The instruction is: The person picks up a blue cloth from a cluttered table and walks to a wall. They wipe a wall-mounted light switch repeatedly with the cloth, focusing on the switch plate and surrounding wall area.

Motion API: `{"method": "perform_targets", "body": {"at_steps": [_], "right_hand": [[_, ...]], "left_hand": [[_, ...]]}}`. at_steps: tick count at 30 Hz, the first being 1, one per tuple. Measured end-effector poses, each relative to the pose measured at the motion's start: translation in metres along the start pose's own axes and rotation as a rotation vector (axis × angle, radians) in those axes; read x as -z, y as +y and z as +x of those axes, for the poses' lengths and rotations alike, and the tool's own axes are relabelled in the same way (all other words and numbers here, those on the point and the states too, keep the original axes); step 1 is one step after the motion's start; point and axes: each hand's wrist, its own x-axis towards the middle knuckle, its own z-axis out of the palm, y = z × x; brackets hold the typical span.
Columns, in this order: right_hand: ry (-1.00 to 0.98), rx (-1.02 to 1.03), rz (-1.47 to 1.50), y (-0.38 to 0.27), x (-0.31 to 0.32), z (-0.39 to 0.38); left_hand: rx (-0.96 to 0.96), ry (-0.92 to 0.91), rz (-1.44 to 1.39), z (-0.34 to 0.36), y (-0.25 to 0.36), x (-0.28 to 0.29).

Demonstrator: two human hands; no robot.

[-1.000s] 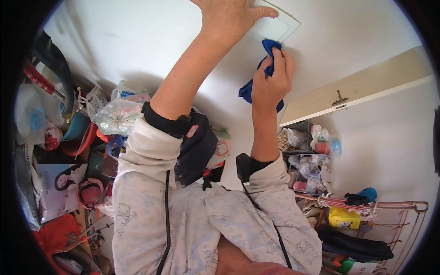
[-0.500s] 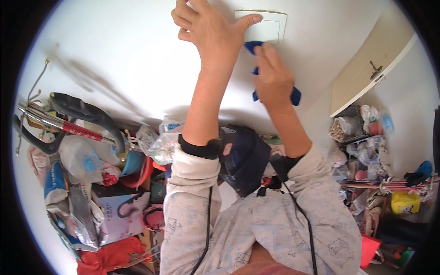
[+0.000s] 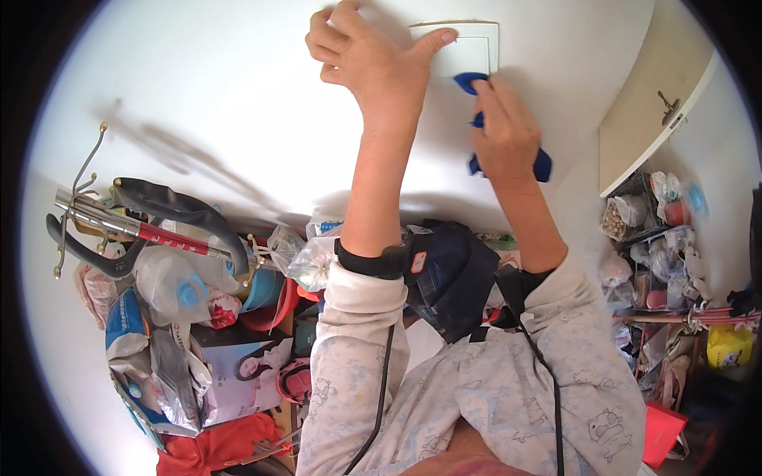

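Observation:
A white square wall switch (image 3: pixel 460 54) is set in the white wall at the top of the view. My left hand (image 3: pixel 371 62) is braced against the wall to its left, fingers bent but apart, holding nothing. Its thumb stretches across onto the switch plate. My right hand (image 3: pixel 508 131) grips a blue cloth (image 3: pixel 543 165), which pokes out past the fingertips and below the palm. The cloth's upper tip lies at the lower edge of the switch. The part of the cloth inside the fist is hidden.
At the lower left, a metal coat stand (image 3: pixel 119 218) leans over bags, a plastic jug (image 3: pixel 169 287) and boxes. A dark blue bag (image 3: pixel 451 274) sits below my forearms. On the right are a door edge (image 3: pixel 659 151) and a loaded shelf rack (image 3: pixel 663 230).
My right hand and the blue cloth have slid right along the switch's lower edge. The left thumb stays on the plate. The whole view has shifted slightly.

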Motion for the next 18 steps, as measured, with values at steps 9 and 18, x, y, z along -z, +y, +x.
{"method": "perform_targets", "body": {"at_steps": [9,18], "right_hand": [[-0.073,0.045,0.038,-0.029,-0.022,0.002],[-0.051,-0.021,0.006,-0.01,-0.005,0.002]], "left_hand": [[-0.009,0.009,0.022,0.0,0.0,-0.001],[0.001,0.013,0.016,-0.001,0.0,-0.001]]}}
